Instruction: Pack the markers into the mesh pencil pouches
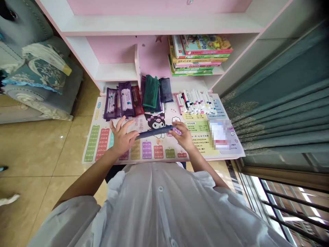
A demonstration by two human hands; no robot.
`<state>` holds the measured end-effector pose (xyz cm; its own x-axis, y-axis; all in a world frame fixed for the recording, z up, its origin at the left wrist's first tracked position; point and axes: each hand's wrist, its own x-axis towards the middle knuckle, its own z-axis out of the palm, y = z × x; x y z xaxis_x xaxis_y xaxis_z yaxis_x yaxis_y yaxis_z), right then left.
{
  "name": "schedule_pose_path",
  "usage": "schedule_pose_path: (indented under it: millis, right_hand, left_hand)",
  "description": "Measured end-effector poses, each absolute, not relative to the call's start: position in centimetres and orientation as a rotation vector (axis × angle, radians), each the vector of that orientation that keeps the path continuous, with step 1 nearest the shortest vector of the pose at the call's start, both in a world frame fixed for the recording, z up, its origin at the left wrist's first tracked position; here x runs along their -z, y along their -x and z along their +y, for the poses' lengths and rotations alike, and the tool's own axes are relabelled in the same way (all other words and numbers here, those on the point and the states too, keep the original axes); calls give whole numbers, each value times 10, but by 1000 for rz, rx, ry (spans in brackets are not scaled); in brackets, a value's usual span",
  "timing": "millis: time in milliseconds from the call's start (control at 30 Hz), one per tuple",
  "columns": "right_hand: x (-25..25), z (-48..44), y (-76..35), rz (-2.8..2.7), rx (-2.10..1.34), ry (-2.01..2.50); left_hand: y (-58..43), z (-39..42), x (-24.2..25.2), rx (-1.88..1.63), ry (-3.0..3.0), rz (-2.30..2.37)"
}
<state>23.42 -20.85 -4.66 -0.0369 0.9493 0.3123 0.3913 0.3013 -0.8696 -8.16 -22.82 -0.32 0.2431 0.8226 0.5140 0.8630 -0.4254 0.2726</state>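
At the far left, beside the pink desk [154, 24], a grey-blue sofa [38, 92] carries patterned cushions [38, 68] above the tan tiled floor [38, 147]. On the desk lies a multiplication-table mat [102, 137] with a cartoon figure printed at its middle. Along the mat's back edge, two purple mesh pouches [119, 101] with markers inside stand first, then a maroon pouch [138, 101], a green pouch [151, 91] and a navy pouch [166, 89], all leaning against the desk's back.

Nearer the person, the left hand [122, 135] hovers over the mat's left half with its fingers fanned wide; its thumb tip meets the left end of a dark blue pencil pouch [154, 131], though whether it pinches that end I cannot tell. The pouch stretches flat and nearly level between both hands, just in front of the cartoon figure. The right hand [183, 135] curls around the pouch's right end, fingers folded down over it.

Further right, a row of white-barrelled markers [196, 102] lies side by side on the mat's back right corner, below a stack of picture books [197, 55] on the shelf. A teal curtain [282, 113] hangs at the right edge, with window bars [295, 209] beneath it
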Motion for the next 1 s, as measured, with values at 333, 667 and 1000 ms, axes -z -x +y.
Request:
schedule_pose_path:
  millis: [333,667,1000]
  right_hand:
    - [48,-218,-238,-1601,-805,1213]
    - [54,-224,-241,-1694,-717,1170]
    - [55,-233,-237,-1775,-656,1184]
  left_hand:
    - [83,-224,10,866,2450,-1454]
    - [55,-237,-10,779,2504,-1733]
    - [-33,-226,-28,504,2842,-1828]
